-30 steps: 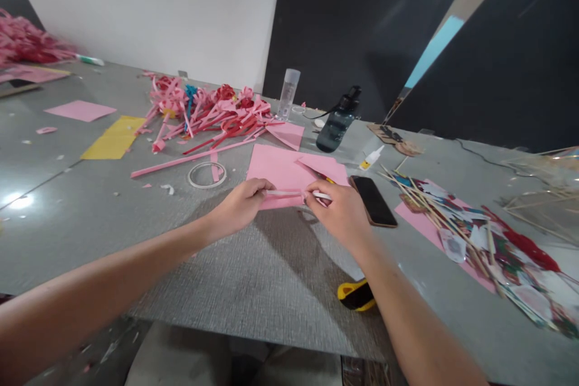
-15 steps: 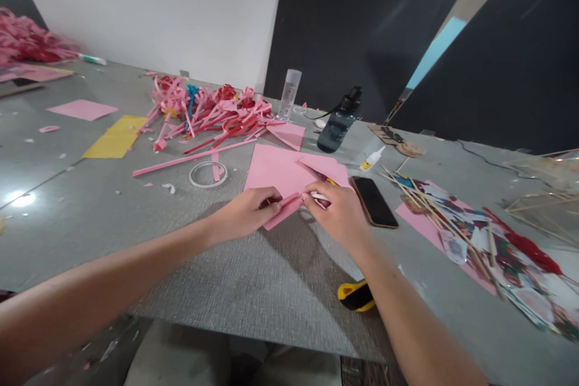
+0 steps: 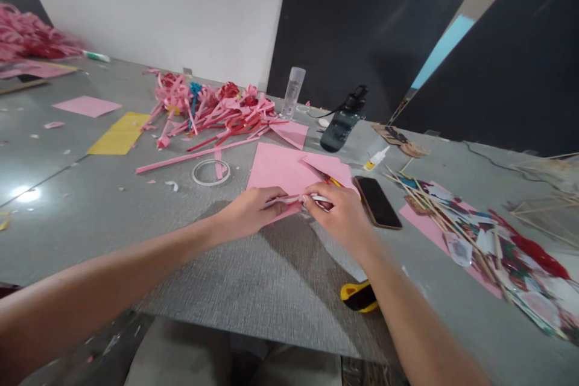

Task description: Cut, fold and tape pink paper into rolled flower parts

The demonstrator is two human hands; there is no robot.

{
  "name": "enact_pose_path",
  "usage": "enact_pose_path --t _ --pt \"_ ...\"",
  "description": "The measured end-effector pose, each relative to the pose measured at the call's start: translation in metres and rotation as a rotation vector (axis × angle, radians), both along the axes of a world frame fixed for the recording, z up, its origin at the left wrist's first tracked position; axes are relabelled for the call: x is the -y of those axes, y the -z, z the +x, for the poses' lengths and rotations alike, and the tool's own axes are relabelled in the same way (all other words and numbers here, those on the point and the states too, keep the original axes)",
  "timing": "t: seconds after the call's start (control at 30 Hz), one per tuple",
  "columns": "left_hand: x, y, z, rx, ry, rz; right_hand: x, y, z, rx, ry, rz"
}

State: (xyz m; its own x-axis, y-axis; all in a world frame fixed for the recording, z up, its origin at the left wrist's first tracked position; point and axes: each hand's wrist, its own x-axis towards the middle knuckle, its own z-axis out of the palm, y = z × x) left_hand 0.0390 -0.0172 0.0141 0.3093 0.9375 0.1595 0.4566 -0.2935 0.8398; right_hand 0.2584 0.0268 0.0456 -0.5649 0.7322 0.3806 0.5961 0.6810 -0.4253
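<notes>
My left hand (image 3: 251,211) is closed on a small piece of pink paper (image 3: 288,211), fingers and thumb pinching its left end. A narrow white strip of tape (image 3: 289,198) runs along the paper's upper edge between my hands. Closed around what looks like a roll of white tape (image 3: 322,198), my right hand (image 3: 339,211) meets the right end of the strip; most of the roll is hidden by the fingers. Just beyond both hands lies a larger pink sheet (image 3: 275,163). A tool with a red and yellow handle (image 3: 333,181) rests on it, partly covered by a pink flap.
A phone (image 3: 377,202) and a yellow-black cutter or tape measure (image 3: 359,297) lie by my right arm. Left are a tape roll (image 3: 194,173) and pink paper strips (image 3: 217,111). Behind stand a dark bottle (image 3: 339,129) and glue bottle (image 3: 376,158). Sticks and scraps (image 3: 479,241) cover the right.
The white strip now shows along the pink paper's edge, reaching my left fingers. The paper is tilted flatter, and less of its lower part shows. The view has shifted slightly.
</notes>
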Motion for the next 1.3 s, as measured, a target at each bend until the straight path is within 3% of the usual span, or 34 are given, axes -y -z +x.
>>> enact_pose_path --t 0.4,0.7,1.1,1.3 --pt "-0.004 0.002 -0.004 0.045 0.083 -0.007 0.000 -0.004 0.003 0.009 0.021 0.026" --pt "-0.005 0.010 -0.005 -0.004 0.055 -0.025 0.003 -0.006 0.001 -0.022 0.024 -0.012" --pt "0.000 -0.003 -0.002 -0.074 0.045 -0.055 0.011 -0.010 -0.002 -0.096 -0.028 0.026" --pt "0.000 0.000 -0.001 -0.109 0.051 0.000 0.014 -0.011 -0.005 -0.135 -0.037 0.048"
